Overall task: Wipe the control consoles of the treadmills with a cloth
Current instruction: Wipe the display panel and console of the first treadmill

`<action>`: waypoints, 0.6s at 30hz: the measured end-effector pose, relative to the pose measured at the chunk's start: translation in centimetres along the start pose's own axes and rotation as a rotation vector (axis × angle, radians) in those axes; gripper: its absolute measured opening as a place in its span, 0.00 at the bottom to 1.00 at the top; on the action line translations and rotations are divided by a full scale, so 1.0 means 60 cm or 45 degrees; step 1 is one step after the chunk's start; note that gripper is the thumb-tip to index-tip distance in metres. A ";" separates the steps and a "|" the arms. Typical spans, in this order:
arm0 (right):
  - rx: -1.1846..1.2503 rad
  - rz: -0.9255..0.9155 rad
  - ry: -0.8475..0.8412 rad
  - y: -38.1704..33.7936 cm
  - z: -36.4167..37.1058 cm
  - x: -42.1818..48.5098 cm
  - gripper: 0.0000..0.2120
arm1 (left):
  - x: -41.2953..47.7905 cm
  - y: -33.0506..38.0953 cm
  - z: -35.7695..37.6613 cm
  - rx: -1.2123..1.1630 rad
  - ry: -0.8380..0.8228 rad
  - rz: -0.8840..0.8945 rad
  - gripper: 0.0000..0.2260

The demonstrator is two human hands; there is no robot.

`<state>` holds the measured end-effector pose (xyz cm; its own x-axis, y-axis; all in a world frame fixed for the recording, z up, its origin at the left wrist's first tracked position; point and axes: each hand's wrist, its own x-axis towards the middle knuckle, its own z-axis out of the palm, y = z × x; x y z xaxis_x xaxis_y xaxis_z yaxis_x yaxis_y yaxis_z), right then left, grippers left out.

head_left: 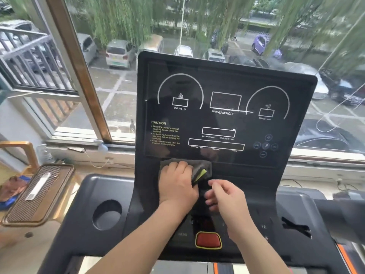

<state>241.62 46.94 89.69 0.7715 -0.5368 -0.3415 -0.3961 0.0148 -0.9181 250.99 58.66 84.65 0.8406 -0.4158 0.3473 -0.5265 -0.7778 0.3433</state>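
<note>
Head view, single frame. A person is standing at a treadmill (92, 186) and facing its upright control console (296, 99), which is backing onto a window (118, 89).

Left hand (175, 184) is pressing a grey cloth (199, 167) with a yellow-green patch against the console. The cloth is sitting at the lower edge of the glossy display panel (223, 76), left of centre. Left grip: fingers are curling over the bunched cloth and clamping on it.

Right hand (227, 198) is hovering just beside the cloth's lower right corner, over the middle of the console. Right grip: fingers are hanging loosely curled and apart, holding nothing. Motion blur is hiding whether its fingertips are touching the cloth's trailing edge; cannot tell.

Step in hand (judgement): wiping of this console is under way along the bottom band of the display panel. The dials above, the key deck around the red stop button (208, 239) and the cup holder (107, 214) are probably waiting their turn, though the frame is not showing which areas are already clean.

Next move (judgement): it is calling for a flat sideways sweep toward the panel's right edge under even pressure. The cloth is looking too bunched for good coverage, so the right hand may be needed to spread it. Only light pressure is wanted near the stop button.
</note>
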 end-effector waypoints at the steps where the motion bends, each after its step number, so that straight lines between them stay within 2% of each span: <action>1: -0.003 -0.018 0.045 -0.003 -0.004 0.001 0.11 | 0.004 0.015 0.007 0.001 -0.023 0.071 0.13; 5: 0.002 -0.025 0.144 -0.014 0.000 0.009 0.12 | 0.013 0.026 0.007 -0.082 -0.114 0.196 0.15; 9: -0.067 -0.019 0.001 -0.025 0.044 0.007 0.12 | 0.002 -0.039 -0.027 -0.057 -0.105 0.197 0.16; 12: -0.079 -0.027 -0.168 -0.033 0.073 -0.001 0.12 | -0.013 -0.103 -0.047 -0.029 -0.034 0.019 0.15; 14: -0.056 -0.017 -0.233 -0.038 0.084 -0.002 0.12 | -0.022 -0.128 -0.061 -0.098 0.009 -0.209 0.11; 16: -0.034 -0.008 -0.267 -0.045 0.092 -0.006 0.11 | -0.025 -0.119 -0.080 -0.263 -0.015 -0.457 0.06; 18: -0.053 -0.064 -0.302 -0.051 0.095 -0.009 0.11 | -0.023 -0.086 -0.102 -0.524 0.010 -0.596 0.06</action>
<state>245.27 52.00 91.51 0.8841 -0.3228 -0.3379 -0.3708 -0.0445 -0.9277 251.79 66.12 87.72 0.9940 -0.0700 0.0841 -0.1094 -0.6308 0.7682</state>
